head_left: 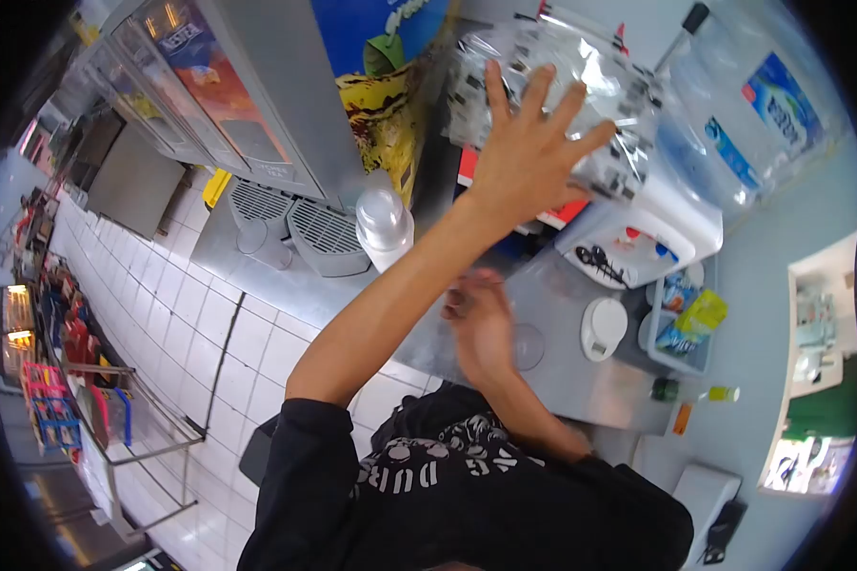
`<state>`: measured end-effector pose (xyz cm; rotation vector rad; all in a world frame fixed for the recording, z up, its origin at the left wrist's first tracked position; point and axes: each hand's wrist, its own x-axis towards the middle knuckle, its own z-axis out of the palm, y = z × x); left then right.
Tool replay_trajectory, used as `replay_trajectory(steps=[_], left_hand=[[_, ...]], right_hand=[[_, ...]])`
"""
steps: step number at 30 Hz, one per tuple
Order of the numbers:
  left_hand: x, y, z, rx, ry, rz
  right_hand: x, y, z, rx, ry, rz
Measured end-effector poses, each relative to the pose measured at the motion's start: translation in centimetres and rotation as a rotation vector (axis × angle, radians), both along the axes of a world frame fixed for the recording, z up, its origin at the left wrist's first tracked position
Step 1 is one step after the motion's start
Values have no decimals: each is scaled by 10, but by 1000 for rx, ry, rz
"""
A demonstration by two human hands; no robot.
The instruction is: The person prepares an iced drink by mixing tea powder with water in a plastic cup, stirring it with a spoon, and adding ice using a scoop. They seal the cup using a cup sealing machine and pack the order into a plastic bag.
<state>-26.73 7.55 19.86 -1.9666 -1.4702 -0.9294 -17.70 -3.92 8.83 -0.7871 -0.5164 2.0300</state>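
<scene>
2 bare hands of yours are in view. Your left hand (pixel 526 164), at 1 o'clock, has its fingers fanned wide over the crinkled, clear plastic package with black-marked contents (pixel 628 90); whether it presses down or only hovers is hard to tell. Your right hand (pixel 486 333), at 4 o'clock near the centre, has curled, blurred fingers, so you cannot tell whether it grips anything. With slick film and no fingers wrapped round it, the package could slip if you push it sideways. Your left forearm (pixel 395 300) could also knock the white cylinder with a clear domed top (pixel 384 233), close beside it at 11 o'clock. The shiny steel desk (pixel 581 385) carries a round white scale (pixel 603 325) and a pale blue plastic bin (pixel 673 358) toward 3 o'clock. A tall grey drink dispenser (pixel 281 86) stands at 11 o'clock; white floor tiles (pixel 267 347) spread at 8 o'clock.
</scene>
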Motion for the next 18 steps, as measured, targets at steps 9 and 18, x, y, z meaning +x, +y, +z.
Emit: replay_trajectory(steps=[9, 18], left_hand=[[0, 2, -3, 82, 76, 26], [-4, 5, -5, 162, 230, 35]], right_hand=[[-86, 147, -153, -349, -34, -700], [-71, 136, -182, -131, 177, -751]])
